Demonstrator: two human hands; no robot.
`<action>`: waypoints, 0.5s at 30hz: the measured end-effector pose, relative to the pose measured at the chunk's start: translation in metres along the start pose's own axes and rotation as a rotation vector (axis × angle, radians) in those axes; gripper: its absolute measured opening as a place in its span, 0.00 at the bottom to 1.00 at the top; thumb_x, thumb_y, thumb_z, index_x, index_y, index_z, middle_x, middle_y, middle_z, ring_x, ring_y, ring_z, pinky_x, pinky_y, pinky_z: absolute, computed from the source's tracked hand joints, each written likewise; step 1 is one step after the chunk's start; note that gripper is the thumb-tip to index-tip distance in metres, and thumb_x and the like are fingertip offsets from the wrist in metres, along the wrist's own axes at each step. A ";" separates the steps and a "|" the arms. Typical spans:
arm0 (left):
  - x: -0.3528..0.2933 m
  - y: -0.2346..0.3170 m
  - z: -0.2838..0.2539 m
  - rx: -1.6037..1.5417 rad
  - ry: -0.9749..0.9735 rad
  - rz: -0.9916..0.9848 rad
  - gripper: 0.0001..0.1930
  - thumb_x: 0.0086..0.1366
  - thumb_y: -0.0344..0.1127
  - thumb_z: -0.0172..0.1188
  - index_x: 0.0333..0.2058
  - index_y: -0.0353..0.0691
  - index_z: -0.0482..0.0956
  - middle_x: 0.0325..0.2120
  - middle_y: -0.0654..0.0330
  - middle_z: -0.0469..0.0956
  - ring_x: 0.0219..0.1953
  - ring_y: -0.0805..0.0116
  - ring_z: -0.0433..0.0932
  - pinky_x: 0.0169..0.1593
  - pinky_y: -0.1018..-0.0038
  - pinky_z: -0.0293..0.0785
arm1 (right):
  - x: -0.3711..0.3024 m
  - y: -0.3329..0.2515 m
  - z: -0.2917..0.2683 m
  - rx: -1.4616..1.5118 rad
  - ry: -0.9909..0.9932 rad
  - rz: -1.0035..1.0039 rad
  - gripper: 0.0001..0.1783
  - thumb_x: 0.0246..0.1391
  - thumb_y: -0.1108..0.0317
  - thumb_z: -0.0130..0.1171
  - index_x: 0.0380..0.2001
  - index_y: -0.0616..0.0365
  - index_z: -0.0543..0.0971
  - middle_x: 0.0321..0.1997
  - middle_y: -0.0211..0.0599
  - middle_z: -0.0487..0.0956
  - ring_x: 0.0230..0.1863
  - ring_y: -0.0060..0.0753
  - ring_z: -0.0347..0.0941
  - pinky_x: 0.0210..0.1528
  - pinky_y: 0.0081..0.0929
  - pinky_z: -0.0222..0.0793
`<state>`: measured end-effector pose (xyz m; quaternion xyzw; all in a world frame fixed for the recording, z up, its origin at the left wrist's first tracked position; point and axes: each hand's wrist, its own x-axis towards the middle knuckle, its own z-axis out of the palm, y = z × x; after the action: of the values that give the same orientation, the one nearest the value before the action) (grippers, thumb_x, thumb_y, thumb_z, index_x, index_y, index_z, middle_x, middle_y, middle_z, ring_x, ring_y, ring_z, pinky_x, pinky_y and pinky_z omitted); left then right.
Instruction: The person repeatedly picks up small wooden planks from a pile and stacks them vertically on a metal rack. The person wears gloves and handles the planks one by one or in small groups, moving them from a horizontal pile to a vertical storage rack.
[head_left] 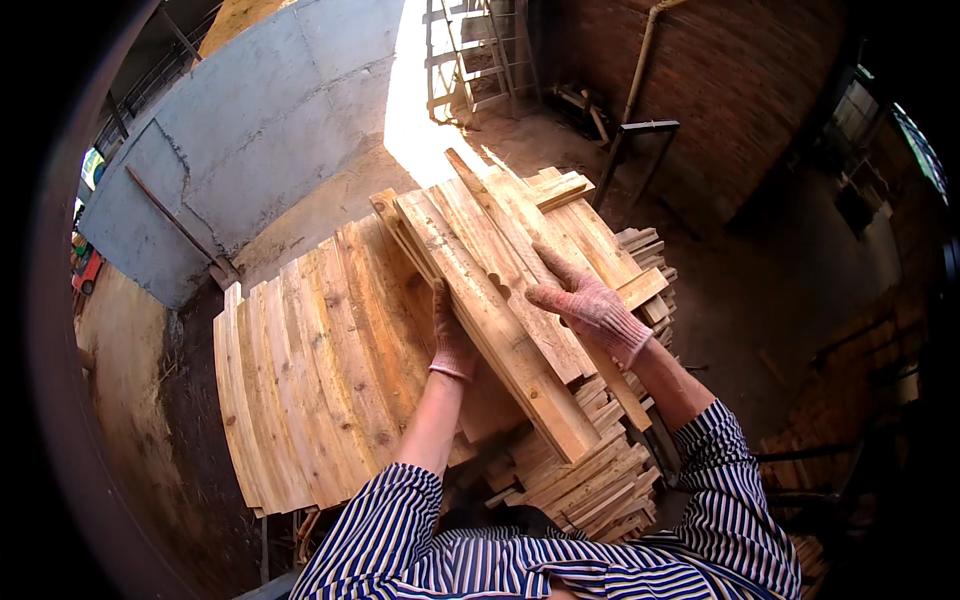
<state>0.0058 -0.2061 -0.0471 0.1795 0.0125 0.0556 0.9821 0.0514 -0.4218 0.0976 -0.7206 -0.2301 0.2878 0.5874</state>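
My left hand (453, 338), in a pale pinkish work glove, grips the left side of a few long wooden boards (500, 320). Its fingers are partly hidden by the wood. My right hand (597, 310), gloved alike, lies over a narrow wooden board (490, 210) to the right of these. Its thumb and forefinger show spread on the top of the wood, and the other fingers are largely hidden. The held boards lie slanting over a big stack of timber, their near ends pointing toward me. A round notch shows in the edge of one board.
Wide planks (320, 370) lie side by side on the left. Short slats (590, 480) are piled below the boards. Beyond stand a grey wall panel (270, 120), a ladder-like metal frame (465, 55) and a brick wall (720, 80). A long-handled tool (175, 222) leans on the panel.
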 end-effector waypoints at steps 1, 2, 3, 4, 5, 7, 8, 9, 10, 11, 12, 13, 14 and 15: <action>0.000 0.005 -0.009 0.117 0.045 0.055 0.37 0.70 0.63 0.56 0.65 0.38 0.70 0.63 0.51 0.73 0.63 0.52 0.73 0.70 0.57 0.65 | 0.002 0.004 0.009 -0.134 0.006 -0.102 0.57 0.58 0.43 0.67 0.79 0.50 0.47 0.75 0.59 0.61 0.72 0.49 0.65 0.63 0.44 0.73; -0.004 0.025 -0.038 0.273 0.306 0.272 0.32 0.73 0.57 0.55 0.65 0.40 0.71 0.64 0.55 0.73 0.63 0.60 0.73 0.70 0.63 0.66 | 0.006 -0.013 0.041 -0.312 -0.057 -0.060 0.53 0.57 0.45 0.68 0.77 0.48 0.53 0.73 0.56 0.67 0.70 0.48 0.68 0.65 0.41 0.70; 0.005 -0.004 0.010 0.234 0.281 0.015 0.29 0.76 0.53 0.51 0.68 0.42 0.69 0.65 0.59 0.72 0.66 0.65 0.70 0.70 0.68 0.65 | -0.004 0.000 0.024 -0.498 0.021 0.013 0.51 0.56 0.46 0.69 0.76 0.46 0.56 0.71 0.55 0.68 0.69 0.48 0.69 0.66 0.40 0.69; 0.008 -0.011 0.014 0.254 0.252 0.034 0.30 0.73 0.55 0.55 0.65 0.42 0.71 0.59 0.57 0.77 0.59 0.61 0.76 0.65 0.65 0.73 | -0.007 0.003 0.028 -0.612 0.062 0.041 0.49 0.55 0.47 0.69 0.75 0.45 0.59 0.70 0.54 0.70 0.68 0.49 0.70 0.66 0.40 0.68; 0.009 -0.008 0.013 0.276 0.230 0.072 0.31 0.70 0.58 0.60 0.61 0.41 0.74 0.53 0.55 0.81 0.53 0.58 0.81 0.59 0.62 0.81 | -0.004 -0.001 0.033 -0.635 0.090 0.047 0.47 0.53 0.49 0.69 0.74 0.43 0.62 0.69 0.54 0.71 0.67 0.50 0.71 0.67 0.39 0.68; 0.009 -0.007 0.005 0.286 0.245 0.082 0.32 0.69 0.59 0.60 0.61 0.41 0.74 0.53 0.53 0.81 0.53 0.57 0.81 0.59 0.60 0.80 | -0.004 -0.002 0.038 -0.604 0.133 0.057 0.45 0.52 0.50 0.69 0.73 0.41 0.66 0.68 0.53 0.74 0.66 0.50 0.72 0.67 0.38 0.67; 0.008 -0.006 0.001 0.291 0.253 0.086 0.33 0.69 0.60 0.61 0.61 0.41 0.73 0.53 0.53 0.81 0.53 0.56 0.81 0.58 0.59 0.80 | -0.004 -0.002 0.038 -0.586 0.153 0.058 0.44 0.52 0.51 0.69 0.72 0.40 0.67 0.67 0.52 0.74 0.65 0.49 0.73 0.67 0.38 0.67; 0.006 0.001 -0.006 0.242 0.232 0.067 0.33 0.69 0.60 0.60 0.63 0.41 0.72 0.56 0.52 0.79 0.56 0.57 0.79 0.61 0.60 0.77 | -0.004 -0.008 0.036 -0.557 0.173 0.075 0.44 0.51 0.51 0.69 0.72 0.39 0.68 0.67 0.51 0.75 0.65 0.49 0.73 0.66 0.38 0.68; 0.003 0.008 -0.015 0.194 0.213 0.048 0.34 0.69 0.59 0.60 0.65 0.42 0.70 0.59 0.52 0.76 0.59 0.57 0.76 0.65 0.61 0.74 | -0.001 -0.010 0.032 -0.526 0.190 0.091 0.43 0.51 0.51 0.69 0.71 0.37 0.69 0.66 0.50 0.76 0.64 0.48 0.73 0.66 0.38 0.68; 0.002 0.012 -0.024 0.146 0.196 0.032 0.35 0.70 0.59 0.59 0.67 0.42 0.69 0.62 0.52 0.74 0.63 0.58 0.74 0.68 0.62 0.70 | 0.005 -0.007 0.023 -0.546 0.200 0.094 0.43 0.50 0.51 0.70 0.71 0.36 0.69 0.64 0.48 0.76 0.63 0.47 0.74 0.65 0.38 0.69; 0.005 0.002 -0.007 0.107 0.110 -0.007 0.36 0.68 0.61 0.61 0.65 0.40 0.70 0.58 0.53 0.77 0.57 0.55 0.78 0.64 0.59 0.74 | 0.005 0.001 -0.006 -0.581 0.240 0.120 0.42 0.50 0.51 0.70 0.70 0.34 0.70 0.62 0.47 0.77 0.62 0.46 0.74 0.65 0.37 0.69; 0.007 0.003 -0.007 0.142 0.163 0.015 0.36 0.67 0.62 0.62 0.62 0.39 0.72 0.51 0.54 0.80 0.51 0.54 0.80 0.59 0.58 0.76 | 0.010 0.002 -0.027 -0.652 0.280 0.100 0.42 0.50 0.52 0.70 0.70 0.33 0.71 0.59 0.45 0.78 0.61 0.45 0.74 0.63 0.37 0.70; 0.010 0.001 -0.008 0.102 0.105 -0.013 0.36 0.67 0.62 0.62 0.61 0.39 0.73 0.49 0.54 0.81 0.49 0.54 0.80 0.59 0.58 0.76 | 0.013 0.003 -0.047 -0.721 0.326 0.083 0.41 0.50 0.53 0.71 0.69 0.32 0.72 0.56 0.43 0.79 0.60 0.44 0.75 0.62 0.37 0.71; 0.016 -0.009 -0.002 0.056 0.042 -0.059 0.35 0.67 0.62 0.62 0.60 0.40 0.73 0.47 0.55 0.81 0.48 0.55 0.81 0.58 0.58 0.77 | 0.022 0.032 -0.086 -0.897 0.376 0.027 0.42 0.54 0.55 0.69 0.72 0.30 0.67 0.54 0.46 0.76 0.55 0.45 0.76 0.57 0.39 0.74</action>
<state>0.0226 -0.2118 -0.0520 0.2054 0.0398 0.0299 0.9774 0.1264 -0.4751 0.0756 -0.9451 -0.2118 0.0327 0.2466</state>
